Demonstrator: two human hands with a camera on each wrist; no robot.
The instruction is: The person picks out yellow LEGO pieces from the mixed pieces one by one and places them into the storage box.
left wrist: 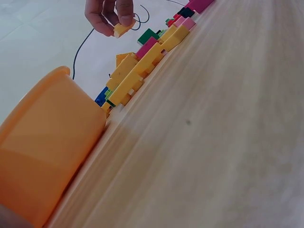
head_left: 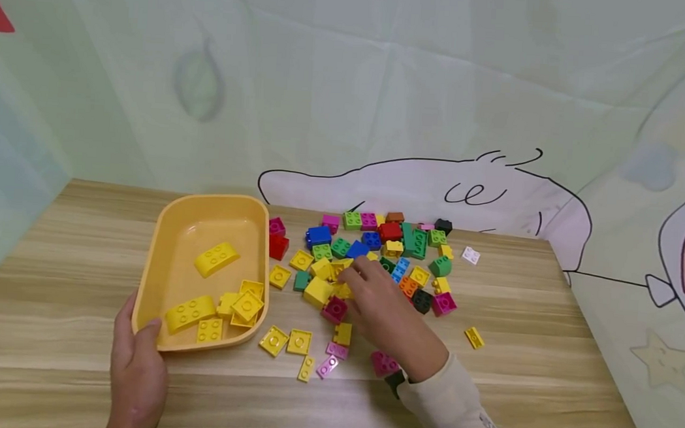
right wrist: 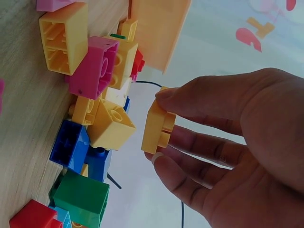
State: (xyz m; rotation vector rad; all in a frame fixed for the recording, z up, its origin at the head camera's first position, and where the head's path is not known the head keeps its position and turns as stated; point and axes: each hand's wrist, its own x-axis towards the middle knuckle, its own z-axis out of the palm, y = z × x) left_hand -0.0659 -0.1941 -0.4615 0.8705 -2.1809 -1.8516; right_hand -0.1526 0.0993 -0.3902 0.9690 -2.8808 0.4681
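Observation:
My left hand (head_left: 139,365) grips the near left corner of an orange-yellow plastic tray (head_left: 201,222), thumb over the rim and fingers along the outside. Several yellow toy bricks lie in the tray, among them a curved-top brick (head_left: 217,259) and a stack of square plates (head_left: 247,305). Over the middle of a loose brick pile, my right hand (head_left: 383,311) pinches a small yellow brick (right wrist: 154,126) between thumb and fingertips, its studs facing the palm. The left wrist view shows this brick (left wrist: 123,29) held above the others. Just below it sits a larger yellow brick (head_left: 317,292).
Bricks in many colours spread right of the tray, including a blue brick (head_left: 319,236), a red brick (head_left: 390,231) and a green brick (head_left: 414,241). Flat yellow plates (head_left: 299,341) lie nearer me. A printed cloth (head_left: 326,95) hangs behind the wooden table (head_left: 544,383).

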